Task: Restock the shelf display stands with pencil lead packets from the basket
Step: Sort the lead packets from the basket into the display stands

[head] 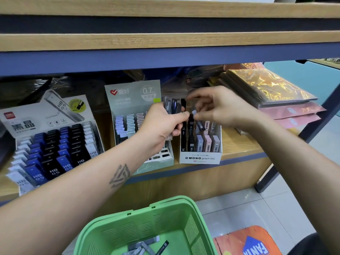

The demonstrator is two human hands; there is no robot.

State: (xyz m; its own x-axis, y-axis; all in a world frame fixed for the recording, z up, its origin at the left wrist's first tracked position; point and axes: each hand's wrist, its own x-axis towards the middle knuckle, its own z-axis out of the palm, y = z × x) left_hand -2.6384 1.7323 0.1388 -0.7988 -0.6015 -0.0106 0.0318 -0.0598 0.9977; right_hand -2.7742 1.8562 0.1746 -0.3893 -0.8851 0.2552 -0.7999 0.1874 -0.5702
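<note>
1. The basket (pixel 176 216) was light green with slotted walls.
2. The MONO display box (pixel 200 158) was white with black lettering.
3. The left stand's packets (pixel 53 157) ran white, blue and black.
4. The middle stand (pixel 132 96) was grey-green.
5. The wrapped pads (pixel 272 85) gleamed gold.

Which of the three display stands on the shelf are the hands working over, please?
The white MONO stand, rightmost of the three. Both hands meet just above it: the left hand grips dark packets, the right hand pinches a pale one.
</note>
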